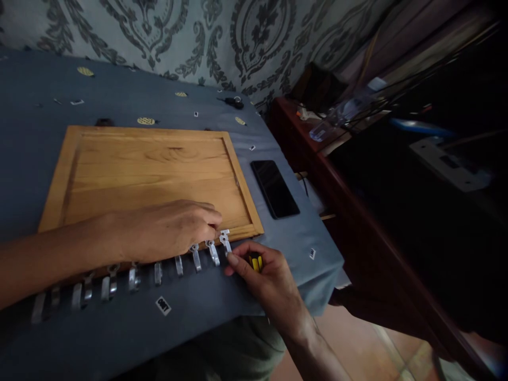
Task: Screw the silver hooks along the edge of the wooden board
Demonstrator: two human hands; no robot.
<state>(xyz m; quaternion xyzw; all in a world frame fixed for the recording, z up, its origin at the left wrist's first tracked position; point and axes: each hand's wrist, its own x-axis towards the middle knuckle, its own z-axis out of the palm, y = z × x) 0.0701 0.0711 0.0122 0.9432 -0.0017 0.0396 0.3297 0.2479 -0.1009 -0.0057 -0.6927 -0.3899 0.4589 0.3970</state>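
- Hooks (196,259), shiny metal, stand out in a row along the near edge of the board, just beyond a white patch (163,306) on the cloth; its dark letters seem to read "OBEY", though slightly blurred.
- Right hand (272,272): thumb and forefinger pinch the lower end of the end hook (225,242), the rightmost in the row, by the board's near right corner. The other fingers curl round a yellow and black thing (256,263), mostly hidden in the palm.
- Left hand (170,225): lies across the board's near edge, above the hooks, fingers bent and pointing toward the end hook. The fingertips are hidden, so I cannot tell whether they grip anything.
- Second patch (313,254): near the cloth's right edge, with dark print too small to read.
- Board (154,169): framed wood, flat on the blue-grey cloth (198,307).
- Phone (275,189): face up with a dark screen, just right of the board.
- Bottle (345,114): clear, on the dark red table (343,177) at right, too blurred for any label to be read.
- Pineapple prints (146,121): yellow, on the cloth beyond the board.
- Keys (233,101): near the cloth's far edge.
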